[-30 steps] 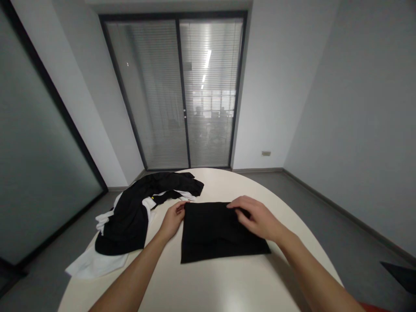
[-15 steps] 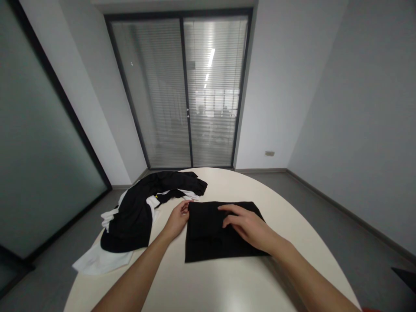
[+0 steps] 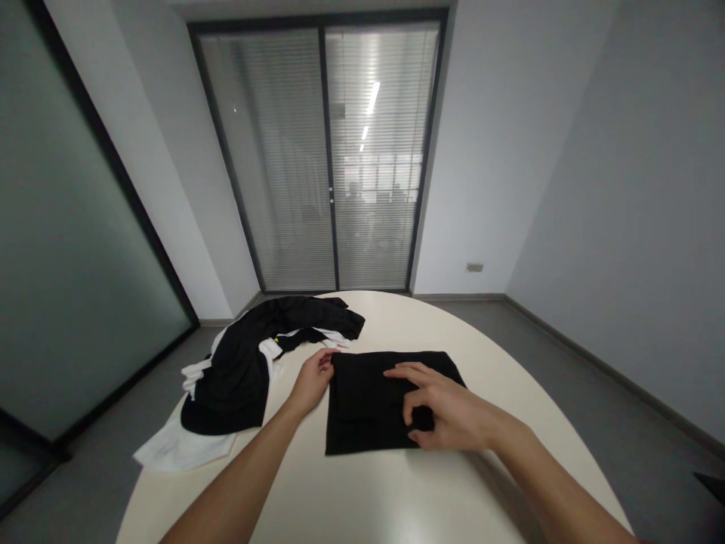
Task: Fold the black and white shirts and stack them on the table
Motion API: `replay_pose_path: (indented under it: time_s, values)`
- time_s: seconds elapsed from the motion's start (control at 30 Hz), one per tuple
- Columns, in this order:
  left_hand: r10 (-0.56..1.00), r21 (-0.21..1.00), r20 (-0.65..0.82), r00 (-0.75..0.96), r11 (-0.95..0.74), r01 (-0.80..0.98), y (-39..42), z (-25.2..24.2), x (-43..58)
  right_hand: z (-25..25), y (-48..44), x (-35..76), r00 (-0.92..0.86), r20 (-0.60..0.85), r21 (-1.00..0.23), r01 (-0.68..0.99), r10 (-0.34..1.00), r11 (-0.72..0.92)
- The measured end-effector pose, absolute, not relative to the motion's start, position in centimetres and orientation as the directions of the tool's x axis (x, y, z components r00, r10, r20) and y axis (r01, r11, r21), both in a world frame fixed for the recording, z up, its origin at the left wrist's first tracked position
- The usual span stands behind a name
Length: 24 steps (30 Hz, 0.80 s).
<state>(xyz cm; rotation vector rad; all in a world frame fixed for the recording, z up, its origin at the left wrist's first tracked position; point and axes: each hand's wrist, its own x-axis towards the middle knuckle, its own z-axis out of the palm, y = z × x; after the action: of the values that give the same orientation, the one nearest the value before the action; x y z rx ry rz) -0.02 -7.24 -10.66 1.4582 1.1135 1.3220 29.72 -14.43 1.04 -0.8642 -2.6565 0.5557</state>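
A black garment (image 3: 362,408), folded into a flat rectangle, lies in front of me on the pale round table. At its far left corner, my left hand (image 3: 313,381) has its fingers curled together, pinching the fabric's edge. My right hand (image 3: 445,408) is over the garment's right half, palm down, its fingers bent and spread apart with the thumb near the front edge. It grips nothing, and whether its fingertips touch the cloth I cannot tell.
To the left lies a loose heap of black clothes (image 3: 238,378) mixed with white ones (image 3: 184,447), which reach the table's edge. The round table (image 3: 351,499) has floor around it. Beyond stand a glass door with blinds (image 3: 374,227) and grey walls.
My right hand has moved toward me over the garment, its thumb now spread toward the front edge. My left hand stays at the far left corner. The view has shifted slightly.
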Motion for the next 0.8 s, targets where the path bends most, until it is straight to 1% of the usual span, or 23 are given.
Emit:
replay_pose_path:
  time_s: [0.1, 0.17, 0.23, 0.37, 0.63, 0.7, 0.8]
  values:
    - [0.972, 0.971, 0.229, 0.048, -0.232, 0.064, -7.2, -10.5, 0.0, 1.2, -14.4, 30.2, -0.78, 0.083, -0.493, 0.509, 0.621, 0.705]
    - [0.974, 0.973, 0.218, 0.055, -0.221, 0.061, -7.3, -10.4, 0.0, 1.3, -14.5, 30.4, -0.762, 0.086, -0.511, 0.519, 0.642, 0.685]
    - [0.976, 0.976, 0.208, 0.057, -0.212, 0.058, -7.4, -10.3, 0.0, 1.3, -14.4, 30.7, -0.736, 0.097, -0.501, 0.546, 0.67, 0.672]
    - [0.977, 0.976, 0.207, 0.041, -0.209, 0.054, -7.4, -10.2, -0.1, 0.9, -13.7, 31.5, -0.703, 0.13, -0.408, 0.605, 0.7, 0.684]
    - [0.976, 0.975, 0.215, 0.043, -0.217, 0.05, -7.3, -10.6, -0.2, 1.1, -13.5, 31.9, -0.712, 0.186, -0.295, 0.617, 0.677, 0.73]
    - [0.976, 0.975, 0.214, 0.046, -0.217, 0.051, -7.3, -10.6, -0.2, 1.0, -13.6, 31.8, -0.695, 0.173, -0.258, 0.652, 0.698, 0.713]
    - [0.976, 0.975, 0.212, 0.046, -0.215, 0.054, -7.2, -10.7, -0.3, 0.6, -13.7, 31.5, -0.662, 0.117, -0.21, 0.712, 0.74, 0.67]
